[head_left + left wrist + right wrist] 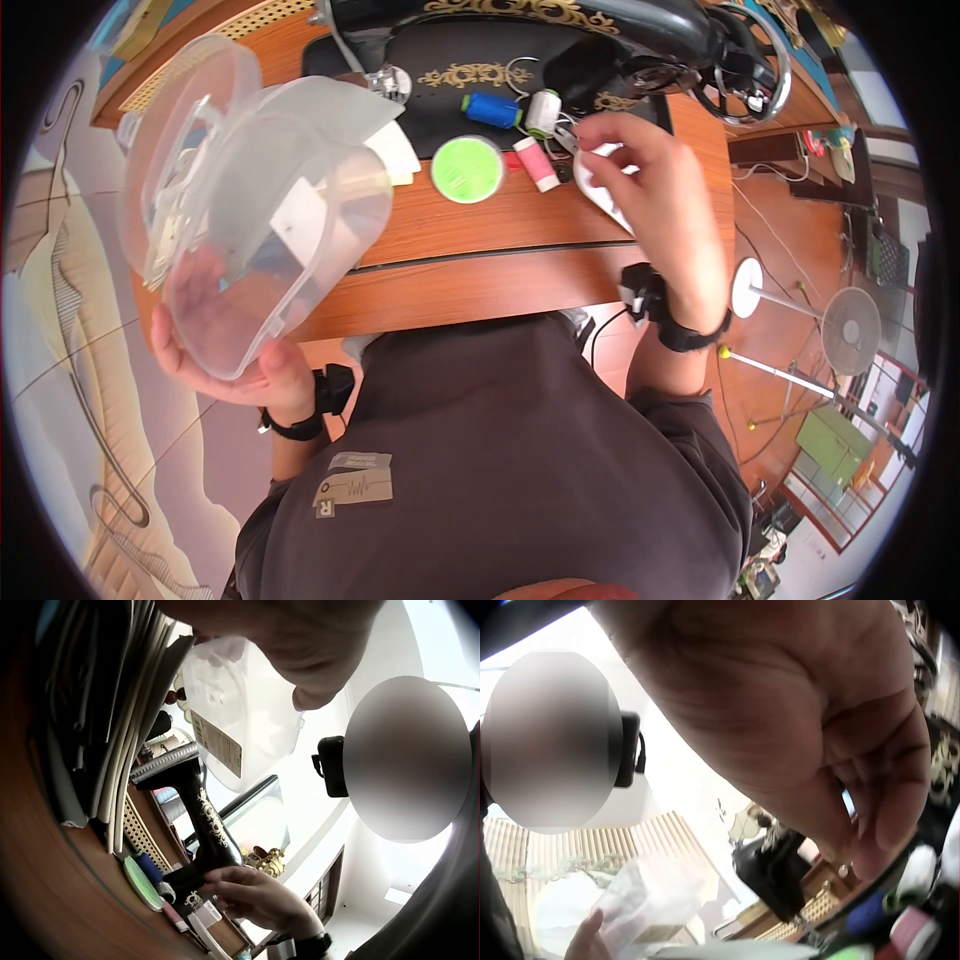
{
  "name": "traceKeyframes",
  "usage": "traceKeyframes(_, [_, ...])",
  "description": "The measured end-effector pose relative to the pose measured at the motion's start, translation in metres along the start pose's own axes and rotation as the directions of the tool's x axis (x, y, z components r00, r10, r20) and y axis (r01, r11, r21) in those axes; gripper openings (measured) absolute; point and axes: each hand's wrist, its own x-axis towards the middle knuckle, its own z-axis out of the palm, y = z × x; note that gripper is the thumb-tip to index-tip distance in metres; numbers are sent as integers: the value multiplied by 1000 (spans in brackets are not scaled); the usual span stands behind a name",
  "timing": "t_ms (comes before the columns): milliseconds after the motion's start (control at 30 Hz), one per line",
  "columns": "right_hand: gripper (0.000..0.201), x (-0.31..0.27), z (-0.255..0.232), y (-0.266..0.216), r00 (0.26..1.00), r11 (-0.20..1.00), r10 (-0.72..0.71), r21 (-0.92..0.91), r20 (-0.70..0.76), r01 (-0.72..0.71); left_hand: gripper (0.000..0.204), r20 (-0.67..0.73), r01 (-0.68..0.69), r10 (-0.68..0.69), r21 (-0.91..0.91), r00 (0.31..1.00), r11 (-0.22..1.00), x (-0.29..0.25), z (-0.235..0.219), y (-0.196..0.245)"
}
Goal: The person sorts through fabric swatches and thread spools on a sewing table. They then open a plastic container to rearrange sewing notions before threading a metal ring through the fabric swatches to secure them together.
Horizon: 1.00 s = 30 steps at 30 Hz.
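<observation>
My left hand [228, 365] grips a clear plastic container [350, 205] from below, thumb at its near edge, tilted above the table's left side. Its translucent lid [215, 75] stands swung open at the left. The left wrist view shows a printed label [217, 744] on the container. My right hand [655, 185] hovers over the table's right side with bent fingers, thumb and index apart and nothing visible between them. Under it lies a long white item [607, 205]. Close by are a white thread spool [543, 113], a pink spool [537, 165] and a blue spool [491, 110].
A round green-topped tub [467, 170] sits on the wooden table [470, 285] left of the spools. Behind them stands a black sewing machine [640, 35] with gold ornament and a handwheel [750, 75]. White papers [397, 150] lie beside the container. A fan [850, 330] is off to the right.
</observation>
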Motion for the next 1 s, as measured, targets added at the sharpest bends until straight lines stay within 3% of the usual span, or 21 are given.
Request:
traceKeyframes(67, [23, -9, -35, 3, 986, 973, 155, -182, 64, -141, 98, 14, -37, 37, 33, 999, 999, 1, -2, -3])
traceKeyframes(200, [29, -31, -53, 27, 946, 867, 313, -432, 84, -249, 97, 22, -87, 86, 38, 996, 995, 3, 1, -6])
traceKeyframes(300, [30, -46, -43, 45, 974, 872, 228, -441, -16, -211, 96, 34, -109, 108, 39, 994, 993, 4, 6, -3])
traceKeyframes(400, [34, -60, -44, 53, 981, 848, 191, -506, 19, -156, 95, 45, -119, 117, 31, 992, 992, 4, 4, -4])
traceKeyframes(600, [31, -65, -28, 45, 962, 821, 255, -503, -98, -269, 93, 71, -53, 51, 19, 996, 998, -3, 5, -4])
traceKeyframes(1000, [21, -68, -16, 61, 986, 882, 160, -440, -54, -167, 89, 98, -48, 42, 60, 994, 997, -4, 4, -3])
